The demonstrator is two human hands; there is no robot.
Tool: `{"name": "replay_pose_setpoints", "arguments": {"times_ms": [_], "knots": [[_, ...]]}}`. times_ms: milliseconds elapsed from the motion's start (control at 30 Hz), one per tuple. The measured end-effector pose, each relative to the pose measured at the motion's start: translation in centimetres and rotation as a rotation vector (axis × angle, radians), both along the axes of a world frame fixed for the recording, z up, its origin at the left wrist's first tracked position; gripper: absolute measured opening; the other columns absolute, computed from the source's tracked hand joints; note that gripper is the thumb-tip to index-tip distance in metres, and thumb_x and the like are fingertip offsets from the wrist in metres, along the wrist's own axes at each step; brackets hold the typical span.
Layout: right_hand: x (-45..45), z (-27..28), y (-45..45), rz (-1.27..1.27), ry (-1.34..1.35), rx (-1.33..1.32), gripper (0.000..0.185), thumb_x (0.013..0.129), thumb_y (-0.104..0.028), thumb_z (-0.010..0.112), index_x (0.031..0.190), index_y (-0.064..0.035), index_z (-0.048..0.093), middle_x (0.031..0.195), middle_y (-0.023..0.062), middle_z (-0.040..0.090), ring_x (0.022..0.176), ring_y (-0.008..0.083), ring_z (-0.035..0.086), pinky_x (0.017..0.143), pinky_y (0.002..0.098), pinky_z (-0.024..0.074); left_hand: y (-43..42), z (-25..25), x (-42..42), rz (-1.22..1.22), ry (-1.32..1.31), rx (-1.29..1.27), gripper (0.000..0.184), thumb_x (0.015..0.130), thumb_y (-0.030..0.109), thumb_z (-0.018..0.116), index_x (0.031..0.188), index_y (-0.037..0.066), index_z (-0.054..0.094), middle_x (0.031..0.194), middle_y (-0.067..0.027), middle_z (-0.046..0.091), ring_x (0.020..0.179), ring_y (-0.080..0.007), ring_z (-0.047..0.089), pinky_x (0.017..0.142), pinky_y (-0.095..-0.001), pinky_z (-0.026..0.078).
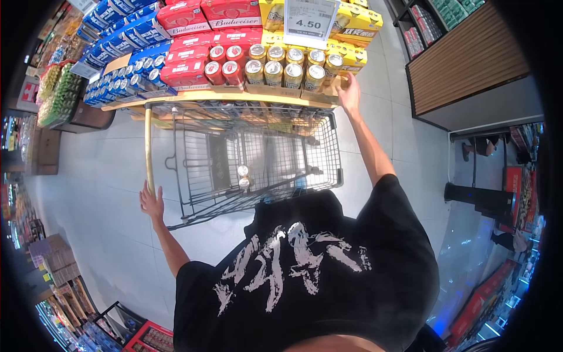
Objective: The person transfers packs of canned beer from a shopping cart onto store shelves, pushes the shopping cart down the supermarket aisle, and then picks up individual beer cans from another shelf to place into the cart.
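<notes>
My left hand [152, 201] is beside the lower end of the cart's pale handle bar [149, 146], fingers apart, holding nothing. Up at the display's right corner, my right hand [348, 92] reaches to the yellow cans, its fingers spread near the front-right gold can [332, 63]; whether they touch it is unclear. The wire shopping cart [328, 152] stands sideways between my body and the display, with two cans [243, 171] in it. Rows of gold cans [293, 70] and red cans [230, 71] stand on the wooden display edge [234, 95].
Blue cans [126, 79] fill the display's left part. A price sign [309, 23] reading 4.50 rises over the yellow packs. At the right is a slatted wooden counter [463, 53], with a black barrier post [481, 196] below. Grey floor tiles [111, 176] surround the cart.
</notes>
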State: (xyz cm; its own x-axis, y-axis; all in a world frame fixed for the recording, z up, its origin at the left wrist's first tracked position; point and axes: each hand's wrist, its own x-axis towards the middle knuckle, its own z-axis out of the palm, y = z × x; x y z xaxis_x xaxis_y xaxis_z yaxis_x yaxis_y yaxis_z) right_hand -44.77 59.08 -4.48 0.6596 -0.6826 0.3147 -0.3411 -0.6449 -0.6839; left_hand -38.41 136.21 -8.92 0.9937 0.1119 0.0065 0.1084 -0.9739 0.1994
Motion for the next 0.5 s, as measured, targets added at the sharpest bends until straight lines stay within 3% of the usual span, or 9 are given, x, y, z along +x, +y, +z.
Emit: {"name": "replay_pose_setpoints", "arguments": {"times_ms": [100,200,267,333,467,500], "knots": [[2.2,2.4,0.0,0.049,0.068,-0.079,0.076,0.074,-0.011,0.075,0.140,-0.0018,0.039,0.141,0.0190,0.045,0.130,0.0354,0.041,0.110,0.0422,0.0344,-3.5,2.1,-0.6,0.069,-0.164,0.079,0.071,0.089,0.051,0.060,0.148,0.025,0.031,0.148,-0.0135,0.038,0.142,-0.0339,0.022,0.109,-0.0605,0.015],[4.2,3.3,-0.8,0.169,0.087,-0.217,0.085,0.070,-0.009,0.079,0.142,-0.0021,0.036,0.147,0.0158,0.039,0.133,0.0347,0.038,0.112,0.0420,0.0321,-11.5,7.2,-0.3,-0.163,-0.434,-0.203,0.070,0.088,0.039,0.065,0.146,0.015,0.035,0.149,-0.0156,0.035,0.142,-0.0351,0.023,0.111,-0.0542,0.018],[5.0,2.8,-1.2,0.209,0.089,-0.258,0.086,0.071,-0.010,0.078,0.143,-0.0014,0.034,0.146,0.0180,0.039,0.133,0.0353,0.036,0.112,0.0428,0.0311,-18.7,10.7,-0.6,-0.290,-0.425,-0.370,0.066,0.086,0.025,0.069,0.143,0.009,0.040,0.149,-0.0170,0.034,0.141,-0.0361,0.024,0.113,-0.0495,0.019],[5.1,1.8,-1.4,0.203,0.073,-0.303,0.083,0.073,-0.012,0.077,0.143,-0.0003,0.033,0.141,0.0212,0.040,0.131,0.0374,0.037,0.111,0.0434,0.0319,-25.4,12.6,-0.6,-0.442,-0.401,-0.413,0.064,0.083,0.017,0.070,0.140,0.010,0.044,0.146,-0.0180,0.036,0.139,-0.0370,0.026,0.112,-0.0495,0.022],[3.8,1.7,-0.9,0.155,0.071,-0.247,0.075,0.075,-0.015,0.077,0.137,0.0001,0.036,0.137,0.0220,0.041,0.125,0.0394,0.041,0.104,0.0427,0.0372,-37.2,14.2,0.0,-0.797,-0.323,-0.649,0.064,0.080,0.019,0.072,0.138,0.010,0.046,0.143,-0.0181,0.038,0.136,-0.0367,0.032,0.111,-0.0470,0.026],[3.3,2.2,-0.7,0.146,0.090,-0.206,0.074,0.075,-0.016,0.077,0.135,-0.0006,0.036,0.136,0.0218,0.042,0.123,0.0387,0.043,0.102,0.0426,0.0386,-39.9,13.6,-0.4,-0.798,-0.298,-0.640,0.069,0.078,0.021,0.073,0.139,0.012,0.044,0.145,-0.0165,0.037,0.139,-0.0367,0.027,0.111,-0.0500,0.023]]}}
